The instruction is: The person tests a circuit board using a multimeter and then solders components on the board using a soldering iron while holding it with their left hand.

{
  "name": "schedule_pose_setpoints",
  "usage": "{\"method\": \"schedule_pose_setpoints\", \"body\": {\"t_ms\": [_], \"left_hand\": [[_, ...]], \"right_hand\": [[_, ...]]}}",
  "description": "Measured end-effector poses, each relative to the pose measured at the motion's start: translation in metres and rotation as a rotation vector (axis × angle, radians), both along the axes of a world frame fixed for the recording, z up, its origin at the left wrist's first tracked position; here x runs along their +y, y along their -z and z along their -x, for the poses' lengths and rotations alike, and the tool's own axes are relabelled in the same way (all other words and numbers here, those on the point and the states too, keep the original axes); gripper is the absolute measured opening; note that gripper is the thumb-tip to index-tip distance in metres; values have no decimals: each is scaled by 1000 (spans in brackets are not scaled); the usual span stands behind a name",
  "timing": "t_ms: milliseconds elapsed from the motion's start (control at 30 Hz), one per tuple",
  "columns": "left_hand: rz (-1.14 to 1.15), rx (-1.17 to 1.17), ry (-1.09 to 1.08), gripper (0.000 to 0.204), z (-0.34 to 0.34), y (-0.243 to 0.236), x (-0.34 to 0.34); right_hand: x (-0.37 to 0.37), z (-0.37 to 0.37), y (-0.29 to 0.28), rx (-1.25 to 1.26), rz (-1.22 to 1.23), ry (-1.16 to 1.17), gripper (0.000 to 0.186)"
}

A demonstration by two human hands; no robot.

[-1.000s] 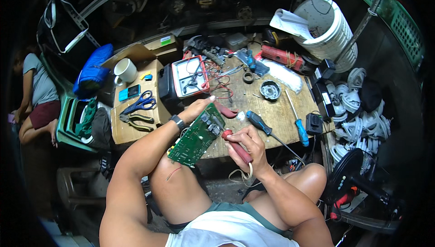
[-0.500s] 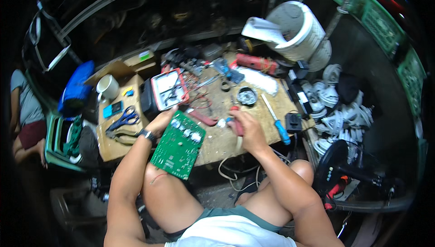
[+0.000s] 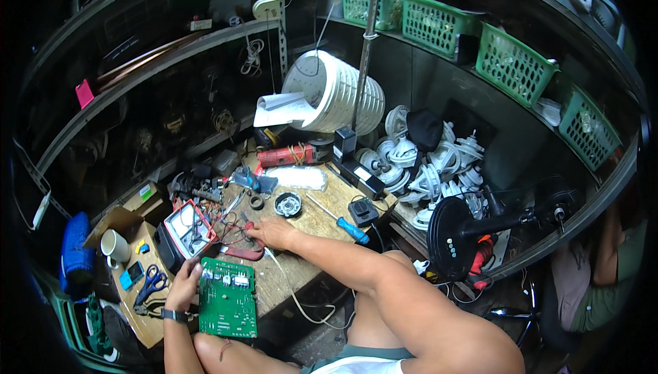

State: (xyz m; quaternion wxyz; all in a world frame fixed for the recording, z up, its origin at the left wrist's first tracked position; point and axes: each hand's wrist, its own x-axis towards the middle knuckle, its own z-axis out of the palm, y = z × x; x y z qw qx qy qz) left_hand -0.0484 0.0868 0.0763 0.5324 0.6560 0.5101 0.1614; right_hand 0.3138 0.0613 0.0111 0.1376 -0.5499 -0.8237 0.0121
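Head view shows the person sitting at a small, crowded wooden workbench [image 3: 312, 220], with both forearms coming in from below. The left hand [image 3: 184, 285] has its fingers closed on the upper left edge of a green circuit board [image 3: 228, 296], which rests half on the bench front and half above the person's knee, component side up. The right hand [image 3: 274, 231] lies on the bench among red and black test leads [image 3: 229, 226], fingers curled down on a red-handled tool [image 3: 243, 252] whose white cord hangs over the edge; whether the fingers really grip it or only rest on it, I cannot tell. Just beside the board stands an analog multimeter [image 3: 186, 230] with a large white dial. A blue-handled screwdriver [image 3: 346, 226] and a round black part [image 3: 288, 204] lie further right, well apart from the hands. To do this step well, I think the board should be held only by its edges, as now, and kept flat and steady so it does not slide off the bench front. The right hand should lift the tool by its handle and keep the cord clear of the leads, because they are tangled close together. The white mug [image 3: 115, 244] and blue scissors [image 3: 152, 283] at the left are near the left elbow, so that arm should move little.
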Motion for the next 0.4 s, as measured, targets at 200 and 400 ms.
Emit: {"method": "schedule_pose_setpoints", "body": {"t_ms": [200,400], "left_hand": [[-176,5,63,57,-3,-18,-33],[-143,62,37,59,-6,-16,-40]], "right_hand": [[-10,-1,-28,47,92,28,39],[-35,-68,-70,316,-62,201,49]]}}
